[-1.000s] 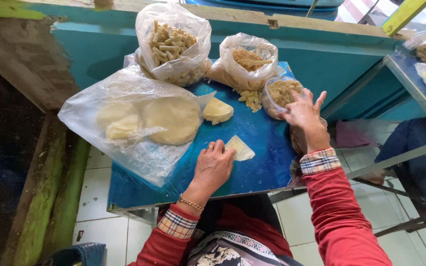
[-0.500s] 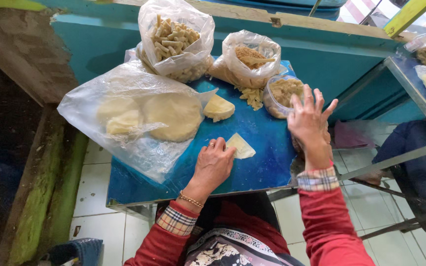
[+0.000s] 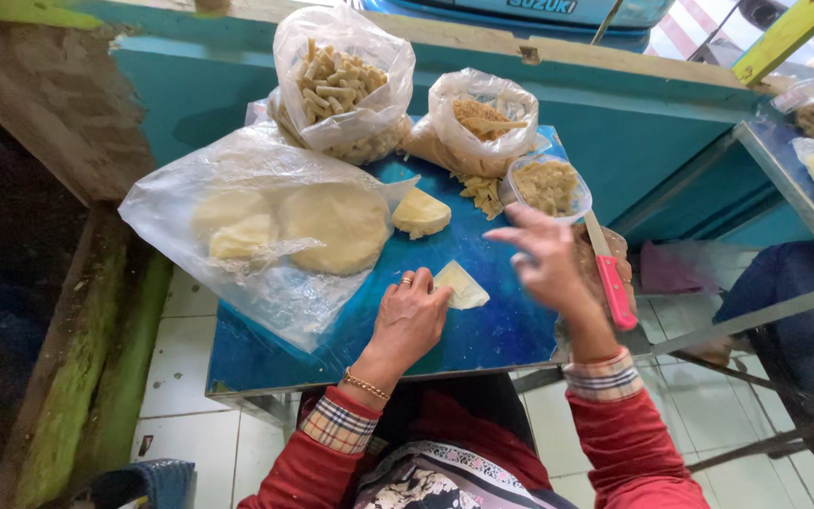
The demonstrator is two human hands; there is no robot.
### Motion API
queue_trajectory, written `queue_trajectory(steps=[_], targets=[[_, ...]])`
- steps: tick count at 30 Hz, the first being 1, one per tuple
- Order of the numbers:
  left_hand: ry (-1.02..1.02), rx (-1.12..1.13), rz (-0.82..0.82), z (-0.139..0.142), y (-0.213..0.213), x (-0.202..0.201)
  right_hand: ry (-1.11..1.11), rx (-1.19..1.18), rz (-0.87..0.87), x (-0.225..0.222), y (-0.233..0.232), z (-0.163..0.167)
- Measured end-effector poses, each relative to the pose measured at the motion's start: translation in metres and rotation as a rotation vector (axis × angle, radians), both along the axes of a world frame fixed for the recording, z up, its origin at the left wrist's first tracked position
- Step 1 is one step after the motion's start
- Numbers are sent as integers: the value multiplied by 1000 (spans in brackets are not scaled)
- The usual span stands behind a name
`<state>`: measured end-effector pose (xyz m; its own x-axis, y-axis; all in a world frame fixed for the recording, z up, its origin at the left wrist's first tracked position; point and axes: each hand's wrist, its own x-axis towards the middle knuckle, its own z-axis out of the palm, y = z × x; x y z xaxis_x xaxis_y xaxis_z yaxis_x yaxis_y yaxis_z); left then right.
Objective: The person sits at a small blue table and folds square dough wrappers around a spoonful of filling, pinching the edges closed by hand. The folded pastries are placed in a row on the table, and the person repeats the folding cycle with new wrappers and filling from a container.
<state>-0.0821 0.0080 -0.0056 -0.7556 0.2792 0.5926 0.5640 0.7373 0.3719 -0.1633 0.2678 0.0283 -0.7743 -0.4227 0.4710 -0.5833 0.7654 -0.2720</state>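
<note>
My left hand (image 3: 407, 320) rests on the blue table (image 3: 492, 335), its curled fingers pressing the left edge of a thin pale yellow slice (image 3: 465, 285). Above the table, just right of that slice, hovers my right hand (image 3: 546, 259). It is blurred, its fingers are spread, and it holds nothing. A knife with a pink handle (image 3: 614, 290) lies at the table's right edge, beside my right hand. A thicker pale wedge (image 3: 419, 212) lies further back.
A large flat plastic bag with round pale cakes (image 3: 332, 221) covers the table's left side. Behind stand a bag of cut strips (image 3: 341, 85), a bag of crumbly pieces (image 3: 482, 118) and a small open bag (image 3: 546, 186). Loose cut bits (image 3: 482, 193) lie between them. A glass shelf (image 3: 793, 179) is at the right.
My right hand has left the small open bag and swung left and toward me, over the table. My left hand stays on the slice.
</note>
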Motion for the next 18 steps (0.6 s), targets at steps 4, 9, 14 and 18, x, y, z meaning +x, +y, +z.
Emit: queue_trajectory(steps=[4, 9, 14, 18], targets=[[-7, -15, 3, 1, 0, -1, 237, 498, 13, 37, -46, -21], [-5, -24, 5, 1, 1, 6, 363, 730, -118, 37, -34, -7], [-20, -33, 15, 3, 1, 9, 432, 275, -123, -63, -6, 45], [-39, -35, 8, 2, -1, 16, 363, 185, -238, -161, -17, 67]])
